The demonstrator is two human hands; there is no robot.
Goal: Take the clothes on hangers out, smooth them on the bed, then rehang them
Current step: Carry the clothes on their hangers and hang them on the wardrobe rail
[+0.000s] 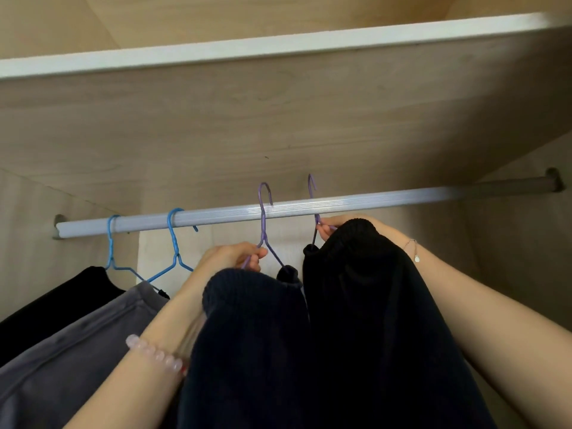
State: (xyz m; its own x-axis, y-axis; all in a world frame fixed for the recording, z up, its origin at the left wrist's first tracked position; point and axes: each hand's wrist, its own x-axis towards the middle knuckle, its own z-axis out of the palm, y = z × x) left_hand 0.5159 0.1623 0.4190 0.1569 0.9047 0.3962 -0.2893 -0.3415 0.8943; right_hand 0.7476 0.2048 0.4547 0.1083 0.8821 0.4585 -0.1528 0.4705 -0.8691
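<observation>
- Head view: left hand (235,257) is curled round the shoulder wire of the left purple hanger (263,224), which carries a navy garment (247,335).
- Right hand (331,226) pinches the right purple hanger (310,184) at its neck. The black garment (371,305) hangs from it, near centre.
- Both hooks stand at the rail (402,195), possibly lifted clear of it; hard to confirm.
- Further left: blue hangers (175,239) on the rail.

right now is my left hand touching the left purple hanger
Touching. The head view shows the left hand with its fingers pinching the wire of the left purple hanger just below its neck.
</observation>
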